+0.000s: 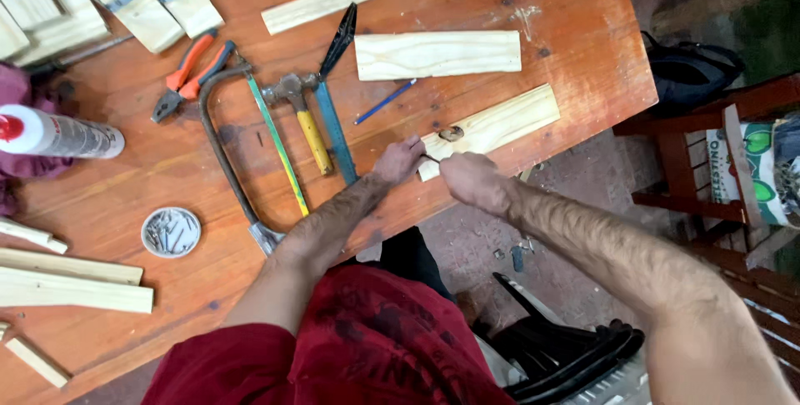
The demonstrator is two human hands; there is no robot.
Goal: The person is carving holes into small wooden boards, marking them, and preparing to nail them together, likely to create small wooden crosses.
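- Head view: we're looking down at our left hand [400,159] and right hand [468,178], both meeting at the near end of a pale wood plank [500,126] that's lying at the counter [125,197] edge.
- Left grip is pinching together on a thin dark nail-like piece [431,157] at the plank's end; right grip is curling shut, can't tell on what.
- Hammer [302,117], hacksaw [242,155], pliers [190,72] and blue pencil [385,102] are sitting just left.
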